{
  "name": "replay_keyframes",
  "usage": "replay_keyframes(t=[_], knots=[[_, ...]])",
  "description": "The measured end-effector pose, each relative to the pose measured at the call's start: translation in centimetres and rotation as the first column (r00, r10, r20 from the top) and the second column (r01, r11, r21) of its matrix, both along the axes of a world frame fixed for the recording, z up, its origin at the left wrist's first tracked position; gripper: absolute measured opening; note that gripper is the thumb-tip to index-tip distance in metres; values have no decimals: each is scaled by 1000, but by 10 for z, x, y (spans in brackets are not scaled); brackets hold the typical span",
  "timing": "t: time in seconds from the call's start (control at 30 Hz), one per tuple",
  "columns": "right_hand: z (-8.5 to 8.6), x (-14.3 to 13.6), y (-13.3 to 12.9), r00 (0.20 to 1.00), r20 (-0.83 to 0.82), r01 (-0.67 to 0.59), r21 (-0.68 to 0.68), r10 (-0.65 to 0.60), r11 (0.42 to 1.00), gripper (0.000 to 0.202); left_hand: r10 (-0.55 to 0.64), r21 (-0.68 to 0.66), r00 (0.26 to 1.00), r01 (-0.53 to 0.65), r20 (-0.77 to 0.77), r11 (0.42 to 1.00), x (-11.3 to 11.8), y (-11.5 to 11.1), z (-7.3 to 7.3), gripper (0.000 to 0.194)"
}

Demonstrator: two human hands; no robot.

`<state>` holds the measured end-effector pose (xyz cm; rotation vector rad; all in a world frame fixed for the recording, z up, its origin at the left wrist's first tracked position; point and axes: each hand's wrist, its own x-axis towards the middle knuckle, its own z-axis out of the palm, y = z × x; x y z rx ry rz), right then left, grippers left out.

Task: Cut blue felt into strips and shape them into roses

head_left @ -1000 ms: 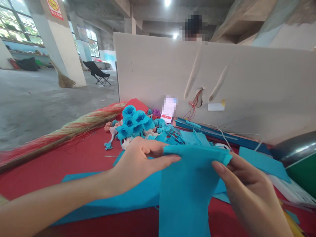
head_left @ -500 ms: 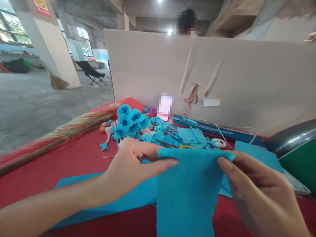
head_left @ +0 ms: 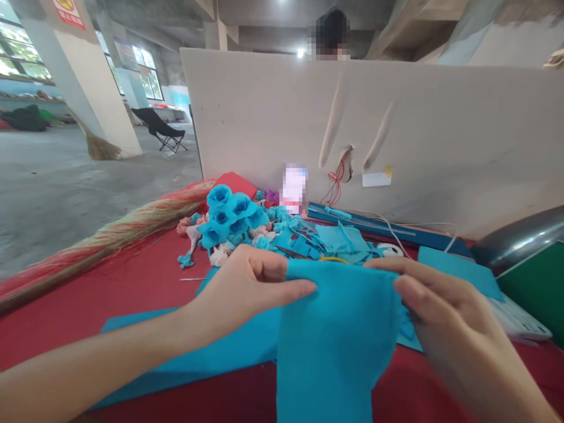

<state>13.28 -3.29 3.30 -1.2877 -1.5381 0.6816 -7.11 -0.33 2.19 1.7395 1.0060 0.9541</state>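
A strip of blue crepe paper (head_left: pixel 330 341) hangs down in front of me, its top edge stretched between both hands. My left hand (head_left: pixel 251 282) pinches the upper left corner, thumb in front and fingers behind. At the upper right corner, my right hand (head_left: pixel 449 317) grips the paper between thumb and fingers. Behind the strip, a larger blue crepe sheet (head_left: pixel 211 346) lies flat on the red tabletop (head_left: pixel 145 276). A bunch of blue paper flowers (head_left: pixel 229 211) rests beyond my left hand. Scissors with yellow handles (head_left: pixel 333 259) show partly above the strip's top edge.
Blue paper scraps (head_left: pixel 299 238) are heaped at the back, beside a lit phone (head_left: pixel 293 188) and a long blue box (head_left: pixel 379 226). A straw bundle (head_left: pixel 110 229) borders the table's left side. A pale board (head_left: pixel 264 117) stands behind; a person's head (head_left: pixel 331 32) shows above it.
My right hand has shifted slightly left and its fingers now reach behind the top edge. The rolled corner there looks flatter. My left hand keeps its pinch.
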Motion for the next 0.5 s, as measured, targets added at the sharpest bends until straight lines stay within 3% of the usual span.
replay_keyframes(t=[0.13, 0.3, 0.5], knots=[[6, -6, -6, 994, 74, -75, -12, 76, 997, 12, -84, -109, 995, 89, 51, 990, 3, -5, -1, 23], [5, -10, -12, 999, 50, 8, 42, -10, 999, 16, -254, -251, 922, 330, 292, 910, 10, -15, -6, 9], [5, -11, -9, 998, -56, 27, 45, -24, 999, 15, -204, -418, 931, 322, 303, 850, 14, -13, -14, 10]])
